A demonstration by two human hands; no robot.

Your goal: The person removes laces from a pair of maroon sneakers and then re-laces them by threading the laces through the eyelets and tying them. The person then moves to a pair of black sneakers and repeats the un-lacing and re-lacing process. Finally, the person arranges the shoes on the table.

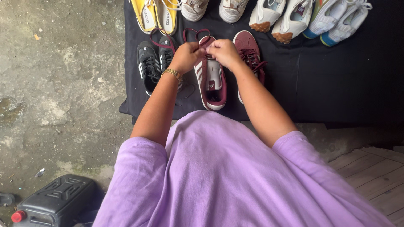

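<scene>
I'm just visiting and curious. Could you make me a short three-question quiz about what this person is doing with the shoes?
1. True or false: both hands, left hand and right hand, meet over the maroon suede sneaker with white stripes.
2. What loops above the hands? A) a dark red shoelace B) a yellow ribbon C) a metal chain
3. What is on the left wrist?

Key:
1. True. The hands are close together at the sneaker's front, on the black cloth.
2. A. The lace arcs above the knuckles.
3. A gold bracelet. Beside that wrist lies a pair of black sneakers with white stripes.
</scene>
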